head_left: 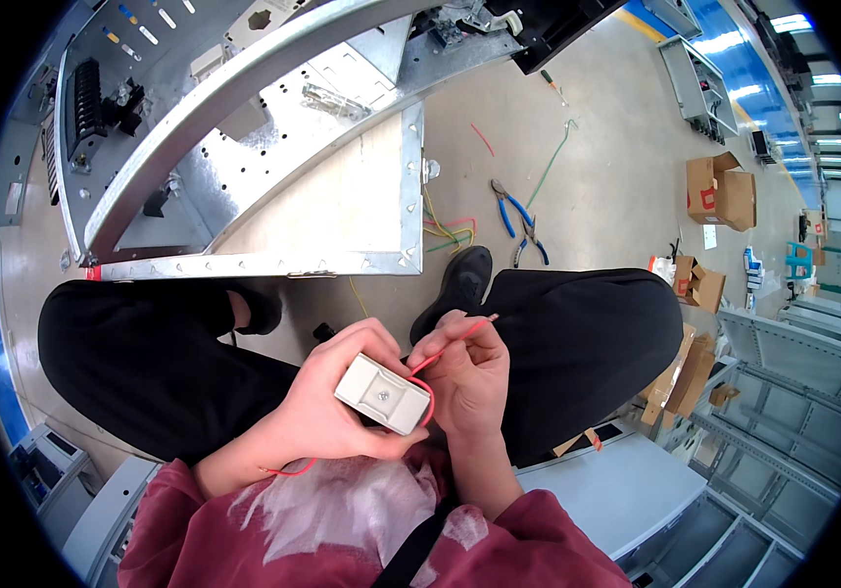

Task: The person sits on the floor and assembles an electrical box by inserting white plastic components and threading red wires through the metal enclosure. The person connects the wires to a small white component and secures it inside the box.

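A small light-grey box-shaped part point(382, 394) with a screw in its middle rests in my left hand point(327, 407), whose fingers and thumb wrap round it. One red wire point(428, 392) curves along the right side of this part. Its upper end runs between the thumb and fingers of my right hand point(469, 377), which pinch it close to the tip. Another stretch of red wire point(293, 471) shows below my left wrist. Whether the wire is fastened to the grey part is hidden by my fingers. Both hands are above my lap.
A metal cabinet frame point(244, 263) stands ahead on the left. Blue-handled pliers point(510, 211), a second blue-handled tool point(532, 243), a screwdriver point(552, 86) and loose wire scraps point(550, 167) lie on the floor. Cardboard boxes point(721, 193) and grey metal cabinets point(616, 490) are on the right.
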Tool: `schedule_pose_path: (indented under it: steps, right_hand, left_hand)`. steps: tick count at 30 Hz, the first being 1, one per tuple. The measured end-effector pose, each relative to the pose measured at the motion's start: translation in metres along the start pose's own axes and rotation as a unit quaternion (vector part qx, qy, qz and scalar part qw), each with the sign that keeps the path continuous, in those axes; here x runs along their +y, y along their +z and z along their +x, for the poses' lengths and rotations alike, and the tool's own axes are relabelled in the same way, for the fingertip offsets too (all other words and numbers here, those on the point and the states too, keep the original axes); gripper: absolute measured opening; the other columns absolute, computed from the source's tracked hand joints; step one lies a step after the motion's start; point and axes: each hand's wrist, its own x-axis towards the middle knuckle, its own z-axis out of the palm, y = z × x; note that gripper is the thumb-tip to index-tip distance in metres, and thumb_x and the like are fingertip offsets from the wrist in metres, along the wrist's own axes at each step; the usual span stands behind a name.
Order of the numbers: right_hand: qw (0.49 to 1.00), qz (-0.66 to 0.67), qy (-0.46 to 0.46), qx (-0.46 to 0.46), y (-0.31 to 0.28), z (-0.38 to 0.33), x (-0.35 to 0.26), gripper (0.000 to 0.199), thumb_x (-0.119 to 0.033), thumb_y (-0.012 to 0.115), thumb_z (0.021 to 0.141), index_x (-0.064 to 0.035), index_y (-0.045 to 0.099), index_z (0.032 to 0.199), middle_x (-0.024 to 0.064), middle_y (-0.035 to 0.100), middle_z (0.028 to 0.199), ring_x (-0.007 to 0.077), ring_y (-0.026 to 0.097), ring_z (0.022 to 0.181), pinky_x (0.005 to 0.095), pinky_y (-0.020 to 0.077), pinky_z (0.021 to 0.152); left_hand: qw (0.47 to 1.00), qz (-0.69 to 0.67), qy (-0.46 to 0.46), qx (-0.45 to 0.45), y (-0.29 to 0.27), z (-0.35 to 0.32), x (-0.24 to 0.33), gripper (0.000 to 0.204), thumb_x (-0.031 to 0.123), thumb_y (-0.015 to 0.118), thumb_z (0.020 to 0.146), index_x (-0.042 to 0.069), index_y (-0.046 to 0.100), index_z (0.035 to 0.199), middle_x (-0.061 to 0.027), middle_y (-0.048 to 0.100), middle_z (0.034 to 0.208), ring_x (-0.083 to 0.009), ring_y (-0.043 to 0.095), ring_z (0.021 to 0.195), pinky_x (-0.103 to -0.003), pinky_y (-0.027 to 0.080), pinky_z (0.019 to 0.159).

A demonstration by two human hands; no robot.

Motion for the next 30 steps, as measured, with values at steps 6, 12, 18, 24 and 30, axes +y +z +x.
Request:
schedule_pose_path:
  steps: [6,12,18,24,30]
  right_hand:
    - [0.997,-0.034,-0.059,0.023,0.000,0.001,-0.001,0.017,-0.014,0.066,0.105,0.0019,0.066,0.111,0.0166,0.073,0.097,0.0315,0.074,0.088,0.0447,0.0640,0.082]
    - [0.997,0.026,-0.066,-0.002,-0.005,0.004,-0.010,0.031,-0.026,0.053,0.112,0.0027,0.062,0.107,0.0173,0.070,0.094,0.0337,0.074,0.081,0.0471,0.0650,0.073]
    - [0.996,0.090,-0.017,-0.006,-0.005,0.006,-0.016,0.033,-0.028,0.050,0.113,0.0013,0.063,0.108,0.0160,0.068,0.091,0.0328,0.072,0.083,0.0454,0.0646,0.073]
    - [0.993,0.022,0.080,0.079,0.015,0.007,-0.017,0.044,-0.041,0.044,0.115,-0.0031,0.057,0.133,0.0147,0.065,0.126,0.0315,0.064,0.118,0.0478,0.0550,0.099]
    - [0.958,-0.098,0.252,0.093,-0.003,-0.043,-0.010,0.038,-0.035,0.043,0.116,-0.0046,0.050,0.138,0.0093,0.062,0.129,0.0230,0.065,0.114,0.0405,0.0556,0.097]
  left_hand:
    - [1.000,0.014,-0.002,0.004,-0.001,0.003,-0.002,0.051,0.015,0.098,0.060,0.005,0.064,0.097,-0.0087,0.062,0.096,-0.0204,0.064,0.086,-0.033,0.050,0.078]
    - [1.000,0.015,-0.002,-0.023,0.001,0.000,0.000,0.054,0.018,0.099,0.059,0.006,0.064,0.098,-0.0072,0.062,0.097,-0.0208,0.064,0.086,-0.033,0.049,0.078]
    - [0.999,0.014,-0.003,-0.051,0.000,0.003,0.001,0.053,0.018,0.099,0.060,0.007,0.065,0.099,-0.0072,0.062,0.099,-0.0210,0.064,0.087,-0.033,0.050,0.079]
    - [0.999,-0.038,0.005,0.027,0.010,0.005,-0.008,0.054,0.016,0.100,0.070,0.007,0.059,0.105,-0.0048,0.062,0.102,-0.0179,0.067,0.100,-0.035,0.053,0.087]
    - [0.971,-0.176,-0.129,0.103,0.035,-0.002,-0.038,0.044,0.013,0.084,0.093,0.005,0.048,0.118,-0.0054,0.057,0.113,-0.0139,0.061,0.108,-0.031,0.052,0.091]
